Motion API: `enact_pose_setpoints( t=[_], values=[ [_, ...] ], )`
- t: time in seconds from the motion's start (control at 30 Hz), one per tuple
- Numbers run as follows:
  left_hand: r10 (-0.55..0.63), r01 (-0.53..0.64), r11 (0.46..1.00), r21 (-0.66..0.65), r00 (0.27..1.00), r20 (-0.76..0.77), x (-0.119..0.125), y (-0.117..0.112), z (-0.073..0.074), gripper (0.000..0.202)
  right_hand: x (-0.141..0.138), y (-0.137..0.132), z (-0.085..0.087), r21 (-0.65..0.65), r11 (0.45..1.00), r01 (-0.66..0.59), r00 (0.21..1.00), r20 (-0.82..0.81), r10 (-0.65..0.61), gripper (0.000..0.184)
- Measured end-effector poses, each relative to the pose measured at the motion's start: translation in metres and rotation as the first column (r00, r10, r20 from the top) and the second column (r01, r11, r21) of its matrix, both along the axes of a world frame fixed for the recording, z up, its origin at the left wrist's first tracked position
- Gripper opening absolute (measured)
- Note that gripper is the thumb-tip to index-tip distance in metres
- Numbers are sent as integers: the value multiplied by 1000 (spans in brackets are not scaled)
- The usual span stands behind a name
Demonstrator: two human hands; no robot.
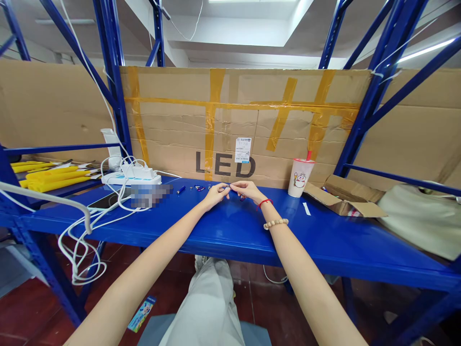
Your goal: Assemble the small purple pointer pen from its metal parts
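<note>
Over the blue shelf top (230, 230), my left hand (216, 196) and my right hand (249, 191) meet fingertip to fingertip. Both are closed in a pinch around a tiny, shiny piece (229, 186), too small to name. Something small and dark hangs below my right fingers. To the left of my hands lie a short blue cylinder (181, 190) and a small blue part with loops (199, 188). A few smaller bits sit beside them, partly hidden by my left hand.
White cables and a power strip (133, 179) crowd the left, with yellow-handled items (57, 178) beyond. On the right stand a paper cup (300, 178) with a red straw, an open cardboard box (345, 196) and a pale bag (425, 216). Taped cardboard (173, 129) forms the back.
</note>
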State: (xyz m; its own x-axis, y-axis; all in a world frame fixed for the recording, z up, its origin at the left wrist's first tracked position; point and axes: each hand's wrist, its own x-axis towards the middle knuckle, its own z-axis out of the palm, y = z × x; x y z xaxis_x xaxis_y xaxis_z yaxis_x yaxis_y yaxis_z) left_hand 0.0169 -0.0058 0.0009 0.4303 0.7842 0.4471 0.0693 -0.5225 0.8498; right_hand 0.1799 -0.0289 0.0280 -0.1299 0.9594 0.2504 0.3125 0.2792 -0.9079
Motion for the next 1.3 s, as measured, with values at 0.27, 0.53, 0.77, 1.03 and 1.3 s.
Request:
enact_pose_setpoints(
  t=[0.27,0.53,0.77,1.03,1.3],
  values=[
    [-88,86,992,-96,996,-22,1,-7,5,41,3,2,-1,19,999,-39,999,-6,39,53],
    [-112,108,987,-116,993,-30,2,-9,4,34,3,0,1,-22,1000,-17,1000,-6,17,53],
    [-102,102,993,-66,995,-3,6,-6,1,22,2,-6,5,-63,997,46,999,4,-45,57],
    [42,-49,993,108,997,62,7,-7,-4,11,-7,-12,10,-82,993,85,996,27,-83,50],
    [110,-122,971,204,992,66,4,-7,1,22,-12,-11,12,-46,993,111,994,-6,-111,45]
  ],
)
